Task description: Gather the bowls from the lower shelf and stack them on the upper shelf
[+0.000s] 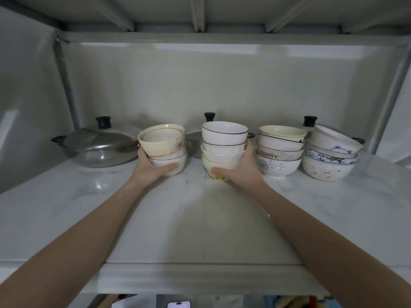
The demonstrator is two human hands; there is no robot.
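Observation:
Several stacks of bowls stand in a row on the white marbled upper shelf (pixel 200 218). My left hand (pixel 151 165) grips the left stack (pixel 164 145), a cream bowl on top of white ones, with the thumb across the bottom bowl's front. My right hand (pixel 240 167) grips the middle stack (pixel 223 143), topped by a white bowl with a dark rim; its thumb lies on the yellowish bottom bowl. To the right stand a stack with a "SUNNY" bowl (pixel 279 150) and a stack with blue-patterned bowls (pixel 331 156). The lower shelf is hidden.
A lidded steel pan (pixel 97 145) sits at the back left. Two more lidded pots are mostly hidden behind the stacks, black knobs showing (pixel 209 116) (pixel 310 120). Shelf posts rise at both back corners. A phone (pixel 179 304) shows below the front edge.

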